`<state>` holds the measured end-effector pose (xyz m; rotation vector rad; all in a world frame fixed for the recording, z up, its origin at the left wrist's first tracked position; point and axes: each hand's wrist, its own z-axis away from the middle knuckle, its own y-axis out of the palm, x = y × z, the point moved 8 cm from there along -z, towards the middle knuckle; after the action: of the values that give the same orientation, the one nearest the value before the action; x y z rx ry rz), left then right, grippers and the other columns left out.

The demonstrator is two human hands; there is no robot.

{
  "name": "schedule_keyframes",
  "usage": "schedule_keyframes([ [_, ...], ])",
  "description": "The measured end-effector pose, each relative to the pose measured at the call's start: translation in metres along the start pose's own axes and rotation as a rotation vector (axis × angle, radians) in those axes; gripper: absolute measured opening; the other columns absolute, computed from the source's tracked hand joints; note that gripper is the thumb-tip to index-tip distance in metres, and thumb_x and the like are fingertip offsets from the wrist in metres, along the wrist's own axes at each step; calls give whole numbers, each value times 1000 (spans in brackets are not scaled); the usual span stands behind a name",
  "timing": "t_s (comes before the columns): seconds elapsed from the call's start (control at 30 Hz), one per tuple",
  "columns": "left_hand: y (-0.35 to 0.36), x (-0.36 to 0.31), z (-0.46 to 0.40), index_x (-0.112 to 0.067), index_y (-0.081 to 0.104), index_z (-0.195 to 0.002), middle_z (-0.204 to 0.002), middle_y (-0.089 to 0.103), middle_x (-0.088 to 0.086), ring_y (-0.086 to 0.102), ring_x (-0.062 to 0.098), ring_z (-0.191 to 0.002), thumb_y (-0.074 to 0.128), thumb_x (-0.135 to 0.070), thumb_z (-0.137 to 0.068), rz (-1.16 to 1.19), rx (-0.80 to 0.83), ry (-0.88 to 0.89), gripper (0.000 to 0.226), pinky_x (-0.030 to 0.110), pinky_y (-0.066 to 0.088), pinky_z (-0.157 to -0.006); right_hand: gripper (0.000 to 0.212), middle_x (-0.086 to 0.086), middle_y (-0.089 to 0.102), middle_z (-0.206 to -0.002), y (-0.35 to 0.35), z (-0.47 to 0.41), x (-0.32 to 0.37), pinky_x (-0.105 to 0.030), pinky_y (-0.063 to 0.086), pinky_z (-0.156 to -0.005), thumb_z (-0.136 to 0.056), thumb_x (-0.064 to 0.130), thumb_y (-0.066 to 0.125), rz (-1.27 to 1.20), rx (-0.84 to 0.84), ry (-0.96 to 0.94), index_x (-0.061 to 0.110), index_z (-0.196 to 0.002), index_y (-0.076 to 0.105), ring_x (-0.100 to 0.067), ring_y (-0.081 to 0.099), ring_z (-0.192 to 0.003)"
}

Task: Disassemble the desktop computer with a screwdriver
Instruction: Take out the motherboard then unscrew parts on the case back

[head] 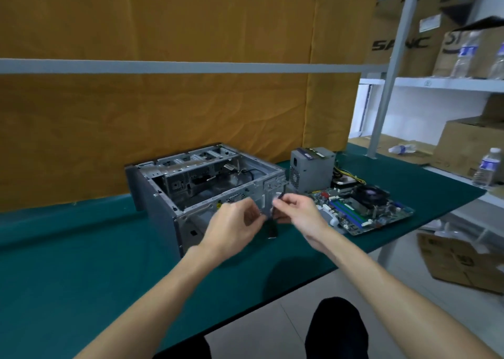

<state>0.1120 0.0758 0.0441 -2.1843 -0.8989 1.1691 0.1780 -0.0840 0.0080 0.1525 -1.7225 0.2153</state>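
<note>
Both hands, L (234, 222) & R (296, 208), pinching small black part (272, 229); long axis vertical, beside open case (207, 184).

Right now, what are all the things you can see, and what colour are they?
Computer case: one, grey, open, on the table.
Power supply: one, grey, right of the case.
Motherboard: one, green with black fan, right side of table.
Small black part: one, held between both hands; too blurred to name.
Table: one, green cover.
Curtain: one, mustard yellow, behind.
Cardboard boxes: several, brown, on shelves and floor.
Water bottles: several, clear, on shelves.
Left hand: fingers curled on the part.
Right hand: fingers pinching it.
</note>
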Motion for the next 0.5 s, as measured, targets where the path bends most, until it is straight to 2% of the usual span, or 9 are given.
schedule_keyframes([
  [0.07, -9, -10, -26, -23, 61, -85, -83, 64, -9, 58, 14, -81, 66, -34, -93, -145, -102, 118, 15, 39, 53, -74, 16, -14, 59, -74, -38, -24, -7, -24, 54, -56, -101, 8, 60, 59, -92, 67, 3, -86, 59, -19, 70, -61],
  [0.13, -2, -2, -59, -21, 61, -97, -99, 62, -4, 53, 19, -95, 64, -34, -96, -251, -99, 132, 14, 39, 48, -86, 22, -9, 52, -67, -73, -51, -15, -26, 49, -49, -101, 11, 61, 298, -159, 85, 7, -80, 56, -19, 68, -51],
  [0.23, 29, 30, -109, -18, 53, -130, -124, 57, 1, 51, 26, -115, 59, -44, -99, -382, 127, -6, 41, 40, 44, -99, 22, -15, 66, -72, -101, -93, -30, -34, 48, -59, -98, 19, 65, 723, -155, 81, 0, -86, 66, -27, 65, -55],
  [0.3, 45, 45, -132, -15, 52, -139, -129, 60, 3, 55, 26, -120, 58, -40, -100, -313, 253, -43, 46, 40, 45, -103, 26, -16, 70, -75, -105, -120, -46, -37, 52, -65, -97, 23, 66, 975, -60, 132, 2, -82, 68, -31, 67, -66],
  [0.4, 54, 63, -146, -15, 61, -138, -132, 65, 3, 62, 17, -116, 58, -27, -102, -118, 339, -70, 38, 31, 50, -99, 26, -11, 67, -77, -109, -153, -63, -40, 54, -73, -92, 24, 69, 1177, -4, 196, 15, -69, 60, -34, 66, -79],
  [0.43, 54, 68, -147, -16, 62, -138, -131, 66, 3, 63, 11, -110, 58, -27, -102, -77, 338, -79, 37, 25, 50, -93, 21, -12, 68, -84, -109, -162, -67, -40, 54, -74, -90, 23, 69, 1221, 9, 203, 16, -72, 61, -34, 66, -84],
  [0.5, 55, 75, -146, -16, 64, -137, -124, 70, 6, 65, -2, -99, 59, -27, -102, -3, 319, -82, 37, 17, 46, -71, 3, -12, 69, -98, -109, -175, -74, -41, 55, -79, -88, 20, 67, 1267, 36, 206, 19, -88, 70, -35, 67, -94],
])
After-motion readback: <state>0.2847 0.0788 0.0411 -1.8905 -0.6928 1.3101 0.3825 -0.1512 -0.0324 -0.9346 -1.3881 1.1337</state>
